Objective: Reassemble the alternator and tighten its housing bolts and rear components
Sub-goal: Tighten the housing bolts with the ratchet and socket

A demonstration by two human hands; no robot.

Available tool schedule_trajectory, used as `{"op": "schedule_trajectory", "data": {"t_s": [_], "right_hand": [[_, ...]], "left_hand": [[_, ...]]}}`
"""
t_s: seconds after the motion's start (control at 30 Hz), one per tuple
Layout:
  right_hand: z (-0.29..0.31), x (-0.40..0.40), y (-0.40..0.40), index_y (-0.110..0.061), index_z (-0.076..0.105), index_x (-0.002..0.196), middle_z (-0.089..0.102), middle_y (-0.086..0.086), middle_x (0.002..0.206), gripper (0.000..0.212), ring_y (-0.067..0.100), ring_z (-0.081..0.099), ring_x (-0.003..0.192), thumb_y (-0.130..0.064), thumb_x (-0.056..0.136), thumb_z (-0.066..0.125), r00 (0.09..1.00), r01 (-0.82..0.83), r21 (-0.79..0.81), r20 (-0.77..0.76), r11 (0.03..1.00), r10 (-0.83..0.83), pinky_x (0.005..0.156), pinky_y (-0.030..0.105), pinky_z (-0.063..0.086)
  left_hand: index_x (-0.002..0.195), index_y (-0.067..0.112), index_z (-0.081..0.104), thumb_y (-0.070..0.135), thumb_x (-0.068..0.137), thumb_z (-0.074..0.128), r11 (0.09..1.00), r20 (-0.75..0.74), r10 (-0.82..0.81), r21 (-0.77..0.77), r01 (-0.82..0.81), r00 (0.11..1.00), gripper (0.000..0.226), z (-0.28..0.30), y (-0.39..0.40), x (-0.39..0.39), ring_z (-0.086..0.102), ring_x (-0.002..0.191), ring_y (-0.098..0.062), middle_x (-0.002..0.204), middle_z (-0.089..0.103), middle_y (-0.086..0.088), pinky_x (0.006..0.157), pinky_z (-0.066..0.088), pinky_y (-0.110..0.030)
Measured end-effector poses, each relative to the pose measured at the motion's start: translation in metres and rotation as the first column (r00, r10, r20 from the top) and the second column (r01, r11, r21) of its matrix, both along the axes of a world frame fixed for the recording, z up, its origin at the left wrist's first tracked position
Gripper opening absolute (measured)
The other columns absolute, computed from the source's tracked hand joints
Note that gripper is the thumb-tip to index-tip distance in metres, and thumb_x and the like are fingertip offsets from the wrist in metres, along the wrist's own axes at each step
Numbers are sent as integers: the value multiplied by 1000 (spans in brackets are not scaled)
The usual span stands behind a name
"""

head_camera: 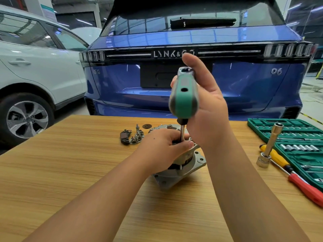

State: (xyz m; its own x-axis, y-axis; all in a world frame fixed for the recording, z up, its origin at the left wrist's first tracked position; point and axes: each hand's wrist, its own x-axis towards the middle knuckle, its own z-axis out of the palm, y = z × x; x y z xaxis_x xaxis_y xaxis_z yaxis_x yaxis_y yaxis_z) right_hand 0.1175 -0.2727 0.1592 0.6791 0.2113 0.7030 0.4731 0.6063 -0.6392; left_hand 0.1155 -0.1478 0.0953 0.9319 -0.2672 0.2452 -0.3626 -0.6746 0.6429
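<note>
— Condition of the alternator?

— Grey metal housing with a dark band at mid-height, standing on the wooden table, near its middle.

— The hands?

— The left hand pinches the steel shaft low down, atop the housing. The right hand grips the green handle of the screwdriver, held upright.

— Surroundings?

— Loose small parts just behind; a green socket case to the right.

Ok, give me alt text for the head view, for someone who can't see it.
On a wooden table, the right hand holds a green-handled driver upright over the alternator while the left hand steadies its shaft. A socket set lies right.
</note>
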Motion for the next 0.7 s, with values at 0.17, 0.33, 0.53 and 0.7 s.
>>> {"op": "schedule_trajectory", "data": {"t_s": [0.17, 0.33, 0.53, 0.7], "right_hand": [[2, -5, -4, -26, 66, 117, 46, 14, 97, 33, 21, 47, 76, -34, 96, 41, 994, -92, -4, -67, 996, 92, 68, 28, 44], [5, -3, -3, -26, 62, 123, 50, 15, 103, 32, 19, 51, 75, -33, 93, 55, 991, -4, -49, -134, 999, -2, 67, 27, 48], [6, -9, 8, -11, 65, 106, 57, -7, 69, 26, 10, 47, 60, -31, 91, 71, 926, 344, -89, -129, 935, -354, 56, 22, 43], [11, -7, 4, -12, 64, 88, 50, -5, 63, 14, 9, 40, 52, -22, 90, 73, 923, 269, -152, -242, 951, -300, 49, 21, 36]], "left_hand": [[76, 39, 68, 58, 93, 57, 1000, 2, 8, 2, -8, 1000, 28, 0, 0, 0, 59, 68, -4, 74, 66, 18, 61, 50, -34], [76, 41, 66, 56, 94, 58, 1000, -14, 5, 8, -5, 1000, 25, 2, -1, -1, 58, 68, 3, 70, 63, 33, 60, 44, -30], [88, 37, 72, 56, 94, 55, 999, 18, 4, 39, -5, 1000, 26, 0, -3, -4, 61, 69, -6, 77, 69, 14, 65, 54, -34], [83, 45, 69, 58, 93, 58, 999, -9, -42, 7, 42, 999, 21, -1, 1, -6, 59, 68, 4, 77, 68, 21, 61, 50, -30]]}}
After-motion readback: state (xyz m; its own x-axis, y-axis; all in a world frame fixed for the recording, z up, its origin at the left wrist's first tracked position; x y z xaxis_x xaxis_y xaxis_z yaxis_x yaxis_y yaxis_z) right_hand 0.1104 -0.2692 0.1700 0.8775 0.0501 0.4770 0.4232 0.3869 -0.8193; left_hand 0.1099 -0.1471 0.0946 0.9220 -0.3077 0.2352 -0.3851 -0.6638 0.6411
